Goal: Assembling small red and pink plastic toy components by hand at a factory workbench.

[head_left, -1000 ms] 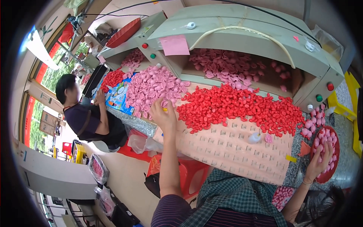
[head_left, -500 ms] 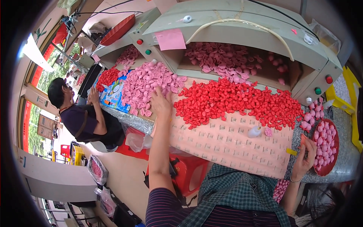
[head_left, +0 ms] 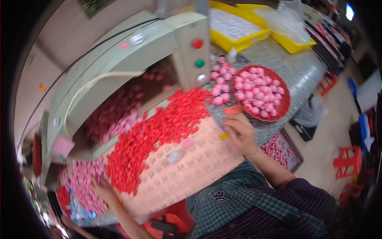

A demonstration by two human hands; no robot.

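The blurred left hand (head_left: 104,192) is at the pink petal pieces (head_left: 84,181), its grip unclear. The right hand (head_left: 242,136) curls by an orange scrap (head_left: 233,109); I cannot tell whether it grips.

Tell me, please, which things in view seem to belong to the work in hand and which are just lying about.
Likely part of the work:
pink pieces, at the left hand
orange piece, at the right hand
red pieces, heaped on the mat
pink balls, in the red bowl

Apparently just lying about:
plastic bag, by the yellow trays
red stool, on the floor
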